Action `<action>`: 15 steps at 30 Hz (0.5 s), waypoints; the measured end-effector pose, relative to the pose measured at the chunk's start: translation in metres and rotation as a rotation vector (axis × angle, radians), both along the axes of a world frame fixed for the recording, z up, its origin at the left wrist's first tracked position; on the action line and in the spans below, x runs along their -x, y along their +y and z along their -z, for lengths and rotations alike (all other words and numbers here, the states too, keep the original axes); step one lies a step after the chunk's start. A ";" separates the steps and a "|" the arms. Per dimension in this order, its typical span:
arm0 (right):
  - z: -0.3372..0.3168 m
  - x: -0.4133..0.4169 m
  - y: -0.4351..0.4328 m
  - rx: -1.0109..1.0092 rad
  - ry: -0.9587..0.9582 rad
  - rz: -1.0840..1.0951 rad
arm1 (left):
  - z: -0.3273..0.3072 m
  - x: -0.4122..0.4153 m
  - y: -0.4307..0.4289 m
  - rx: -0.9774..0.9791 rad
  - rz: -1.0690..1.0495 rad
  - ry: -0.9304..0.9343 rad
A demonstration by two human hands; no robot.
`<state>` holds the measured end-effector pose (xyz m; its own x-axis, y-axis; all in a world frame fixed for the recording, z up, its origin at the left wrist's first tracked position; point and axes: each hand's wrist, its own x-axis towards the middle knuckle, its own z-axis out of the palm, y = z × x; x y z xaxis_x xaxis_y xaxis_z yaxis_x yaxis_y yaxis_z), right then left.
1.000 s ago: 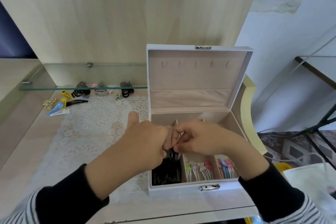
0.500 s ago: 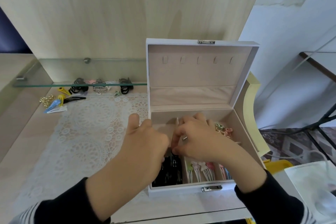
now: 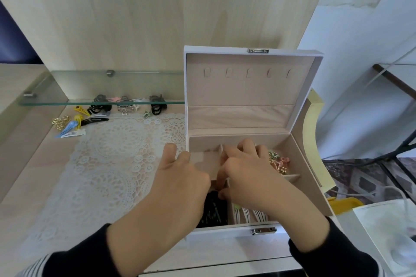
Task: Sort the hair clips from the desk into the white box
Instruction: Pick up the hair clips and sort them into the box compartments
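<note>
Inside, the hair clips already sorted lie lengthwise from the lid side toward the latch side of the white box (image 3: 225,233), which sits open right of centre in the frame, its lid upright. The black clips (image 3: 213,211) fill the front left compartment. The white striped clips (image 3: 247,216) lie in the next one, with their thin legs toward the lower edge of the frame and a green head at the far end. A tangle of pink and gold clips (image 3: 279,162) sits in the back right compartment with no clear direction.

Half a second ago a small metal clip showed between the right fingers; now no clip shows there, and both hands have sunk lower into the box, hiding the coloured clips at the front right.

The left hand (image 3: 180,177) reaches over the left wall with its thumb raised and its fingers curled down out of sight. The right hand (image 3: 249,175) is curled over the middle dividers. I cannot tell whether either hand holds anything.

The unsorted clips (image 3: 74,123) lie at the upper left on the desk (image 3: 27,175), yellow, blue, black and gold, mostly slanting or lying left to right, beside a lace mat (image 3: 101,164) and under a glass shelf (image 3: 67,102).
</note>
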<state>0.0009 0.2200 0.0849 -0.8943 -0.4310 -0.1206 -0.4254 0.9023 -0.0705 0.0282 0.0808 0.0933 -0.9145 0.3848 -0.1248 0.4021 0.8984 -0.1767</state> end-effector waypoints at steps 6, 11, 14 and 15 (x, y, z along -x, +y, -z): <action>0.008 -0.007 -0.005 -0.085 0.072 -0.015 | 0.003 -0.004 0.001 0.019 0.000 -0.045; 0.007 -0.010 -0.007 -0.107 0.066 -0.011 | 0.005 -0.007 -0.001 -0.018 -0.004 -0.037; 0.002 -0.009 -0.006 -0.094 0.033 0.001 | 0.002 -0.008 -0.003 -0.043 -0.015 -0.004; 0.000 -0.009 -0.006 -0.080 0.023 0.010 | 0.000 -0.008 -0.004 -0.077 -0.026 0.016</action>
